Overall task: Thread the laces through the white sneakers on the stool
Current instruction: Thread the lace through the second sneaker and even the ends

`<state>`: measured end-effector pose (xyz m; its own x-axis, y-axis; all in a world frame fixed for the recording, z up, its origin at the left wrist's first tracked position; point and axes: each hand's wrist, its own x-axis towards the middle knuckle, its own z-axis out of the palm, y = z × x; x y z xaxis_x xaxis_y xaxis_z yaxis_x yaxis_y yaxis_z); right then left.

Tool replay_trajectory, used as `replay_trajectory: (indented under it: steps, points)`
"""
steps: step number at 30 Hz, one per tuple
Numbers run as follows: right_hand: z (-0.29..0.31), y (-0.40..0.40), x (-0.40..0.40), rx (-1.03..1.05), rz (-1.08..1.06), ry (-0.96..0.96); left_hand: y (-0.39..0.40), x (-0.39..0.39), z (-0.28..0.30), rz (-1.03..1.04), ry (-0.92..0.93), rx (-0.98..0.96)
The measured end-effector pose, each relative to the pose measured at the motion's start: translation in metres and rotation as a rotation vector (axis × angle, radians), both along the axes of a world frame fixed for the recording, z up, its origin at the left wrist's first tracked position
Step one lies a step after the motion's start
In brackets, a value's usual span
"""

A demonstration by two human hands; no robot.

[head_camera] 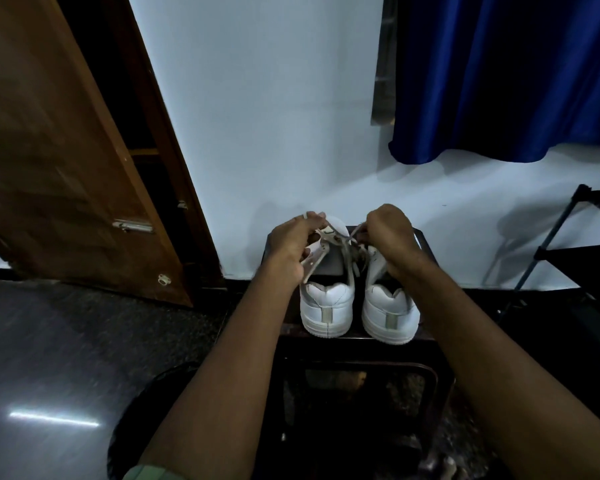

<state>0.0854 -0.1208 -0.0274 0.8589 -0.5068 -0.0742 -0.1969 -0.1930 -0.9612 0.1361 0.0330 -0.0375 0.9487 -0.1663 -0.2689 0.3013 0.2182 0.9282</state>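
Head view: we see two white sneakers heel-toward-us on the dark stool. Left hand fingers pinch a lace end above the left sneaker; right hand fingers curl round the other end, just beside.

White wall; brown wooden door (metal latch) at left; blue curtain upper right; dark glossy floor; black rack, possibly shelving, far right.

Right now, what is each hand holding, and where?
Each hand, left hand and right hand, pinches a lace end above the left sneaker.
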Motion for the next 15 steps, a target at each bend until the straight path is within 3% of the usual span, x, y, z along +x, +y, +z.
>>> replay_trajectory:
  steps: [3, 5, 6, 9, 10, 13, 15]
  points:
    - [0.016, 0.003, -0.007, 0.674, -0.044, -0.216, 0.003, -0.001, 0.007, 0.006, -0.043, -0.001]
    - [0.024, -0.001, -0.014, 0.735, -0.050, -0.260, 0.004, 0.000, 0.010, -0.007, -0.086, -0.012]
    - [0.027, -0.006, -0.017, 0.541, -0.050, -0.241, 0.004, 0.000, 0.012, -0.014, -0.110, -0.027]
    - [0.025, -0.023, -0.019, -0.439, 0.097, -0.151, 0.004, -0.002, 0.019, 0.006, -0.163, -0.114]
    - [0.022, -0.027, -0.017, -0.674, 0.184, -0.087, 0.003, -0.004, 0.021, 0.037, -0.176, -0.138]
    - [0.014, -0.024, -0.016, -0.877, 0.365, 0.112, 0.000, -0.008, 0.025, 0.109, -0.309, -0.162]
    - [0.010, -0.021, -0.015, -0.893, 0.351, 0.081, 0.001, -0.006, 0.024, 0.124, -0.445, -0.119]
